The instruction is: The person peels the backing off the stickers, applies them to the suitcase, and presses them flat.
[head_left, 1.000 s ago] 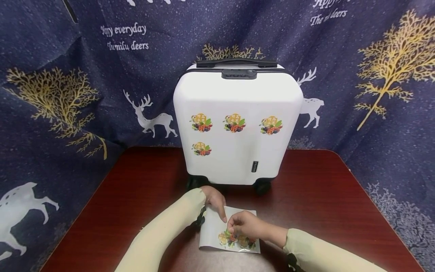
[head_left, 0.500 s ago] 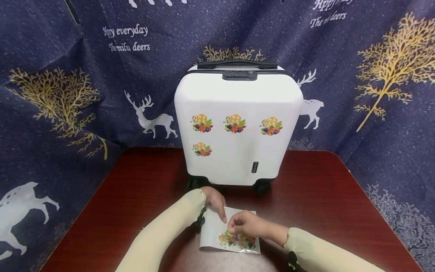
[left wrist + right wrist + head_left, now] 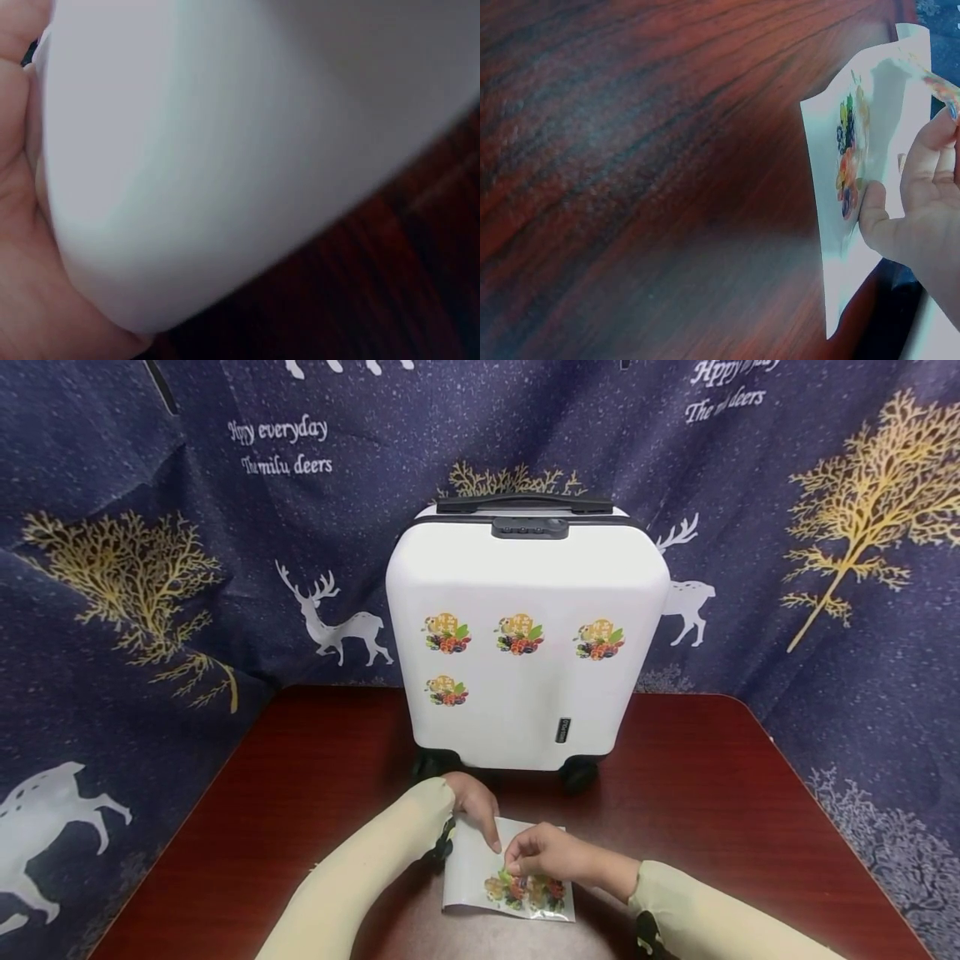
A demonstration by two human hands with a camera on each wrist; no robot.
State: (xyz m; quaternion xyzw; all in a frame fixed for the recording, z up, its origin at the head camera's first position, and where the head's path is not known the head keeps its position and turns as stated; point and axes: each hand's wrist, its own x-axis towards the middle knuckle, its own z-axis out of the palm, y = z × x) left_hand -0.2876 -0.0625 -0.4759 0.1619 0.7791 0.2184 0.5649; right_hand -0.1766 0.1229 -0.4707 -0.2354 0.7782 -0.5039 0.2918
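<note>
A white sheet of fruit-print stickers lies before me at a slight tilt, its lower edge raised. My left hand grips its upper left part, thumb on top; the other fingertips are hidden. In the left wrist view the sheet curves close against the palm. My right hand pinches a colourful sticker between thumb and forefinger. The right wrist view has a lifted sticker at the right hand's fingertips, while another printed sticker lies flat on the sheet.
A white suitcase with a black handle stands upright behind the hands. Several fruit stickers are on its front. The reddish-brown table runs back to a dark blue curtain printed with deer and trees.
Almost nothing moves. My right hand shifts very slightly, and the pinched sticker with it; the left hand keeps its place on the sheet.
</note>
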